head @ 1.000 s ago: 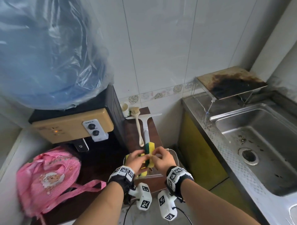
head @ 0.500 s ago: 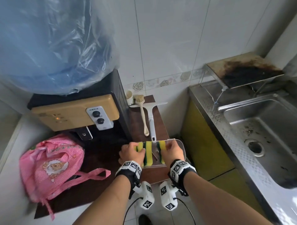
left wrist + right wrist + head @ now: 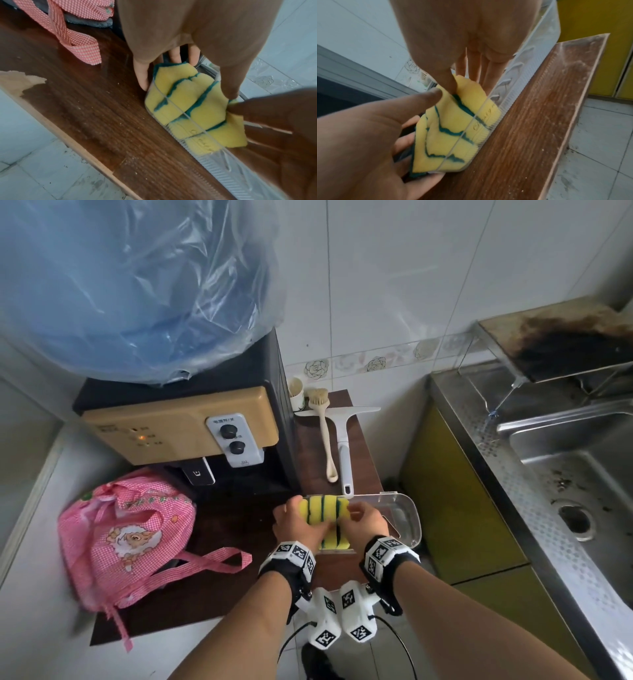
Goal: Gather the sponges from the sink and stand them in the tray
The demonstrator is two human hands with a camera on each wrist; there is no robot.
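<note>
- Sponges now packed as one block at the tray's left end; half a second back they stood with gaps between them and each of the hands was on its own sponge.
- Both hands closer together than before, squeezing inward.
- Pink bag (image 3: pixel 126 529) at far left on the counter (image 3: pixel 212 583), untouched, well apart from the work.
- Left hand (image 3: pixel 298 525) at left end of the stack: fingers straight and flat against the outer sponge face, thumb lying across the top; pressing, not curled round.
- Sponges (image 3: pixel 327 517) yellow with green scouring layers, standing on edge between the two hands, inside the tray's left end; how many, roughly four, edges bunched so not sure.
- Each sponge's long axis runs away from the person; the row stacks left to right along the tray.
- Right hand (image 3: pixel 364 523) at the right end: thumb and fingers pinch the last sponge's top edge, per the right wrist view.
- Tray (image 3: pixel 406 520) clear plastic, long axis left to right, right half without sponges; both hands equally near.
- Sink (image 3: pixel 582 474) far right shows no sponges; gathering looks done, only straightening left, I judge.
</note>
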